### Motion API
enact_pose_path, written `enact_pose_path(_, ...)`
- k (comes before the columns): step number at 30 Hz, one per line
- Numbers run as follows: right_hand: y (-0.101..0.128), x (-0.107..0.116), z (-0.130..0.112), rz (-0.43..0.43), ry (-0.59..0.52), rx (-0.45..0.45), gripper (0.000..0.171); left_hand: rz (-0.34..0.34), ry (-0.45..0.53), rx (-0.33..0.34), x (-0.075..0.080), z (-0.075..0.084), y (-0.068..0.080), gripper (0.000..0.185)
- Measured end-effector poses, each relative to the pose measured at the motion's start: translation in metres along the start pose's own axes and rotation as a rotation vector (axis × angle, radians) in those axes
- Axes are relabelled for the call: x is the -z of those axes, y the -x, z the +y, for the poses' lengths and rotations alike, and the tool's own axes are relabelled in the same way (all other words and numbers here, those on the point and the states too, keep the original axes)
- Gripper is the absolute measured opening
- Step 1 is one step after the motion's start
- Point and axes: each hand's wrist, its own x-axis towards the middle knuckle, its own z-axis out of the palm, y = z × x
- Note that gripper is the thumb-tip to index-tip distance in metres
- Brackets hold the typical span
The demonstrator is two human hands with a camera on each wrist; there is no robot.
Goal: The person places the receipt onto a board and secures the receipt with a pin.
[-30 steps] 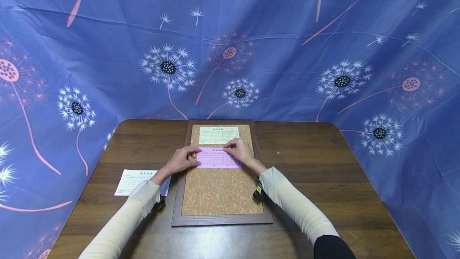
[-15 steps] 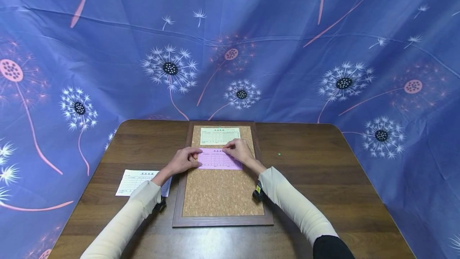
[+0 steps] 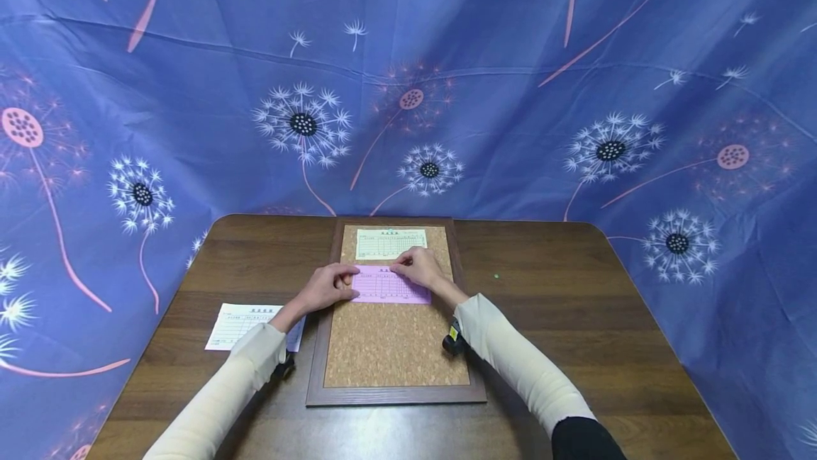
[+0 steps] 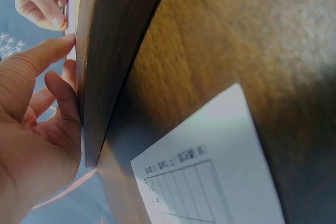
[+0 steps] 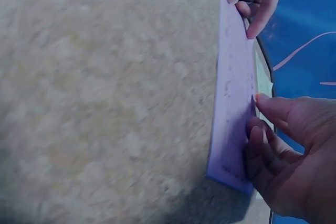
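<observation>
Left hand (image 3: 327, 287) and right hand (image 3: 418, 268) rest close together, fingers extended.

the head view is evenly and softly lit, with a mild sheen on the dark wooden table (image 3: 574, 318) and short, faint shadows under the sleeves. its wide lens bows the blue dandelion-print cloth (image 3: 510, 56) at the edges. both wrist views are close, soft and blurred, with dark shadow in their near corners.

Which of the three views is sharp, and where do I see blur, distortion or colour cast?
Head view: sharp, evenly lit, wide-lens bending of the table edges. Left wrist view: white form and board frame soft. Right wrist view: cork board blurred, bluish cast on the pink form.
</observation>
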Motion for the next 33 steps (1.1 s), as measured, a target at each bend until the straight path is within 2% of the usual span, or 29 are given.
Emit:
enact_pose_path(4, -0.004, -0.001, -0.003, -0.036, -0.013, 0.004, 0.013, -0.002, 0.001, 0.004, -0.001, 0.0, 0.001, 0.045)
enact_pose_path(15, -0.007, 0.001, -0.006, -0.119, -0.127, -0.088, 0.017, -0.009, 0.004, 0.016, 0.0, 0.001, 0.001, 0.045)
enact_pose_path(27, -0.01, 0.003, -0.002, -0.116, -0.2, -0.096, 0.014, -0.008, 0.001, 0.022, -0.001, 0.0, 0.0, 0.045)
enact_pose_path(33, -0.012, -0.001, -0.002, -0.099, -0.231, -0.158, 0.014, -0.006, 0.001, 0.015, 0.0, -0.001, 0.0, 0.045)
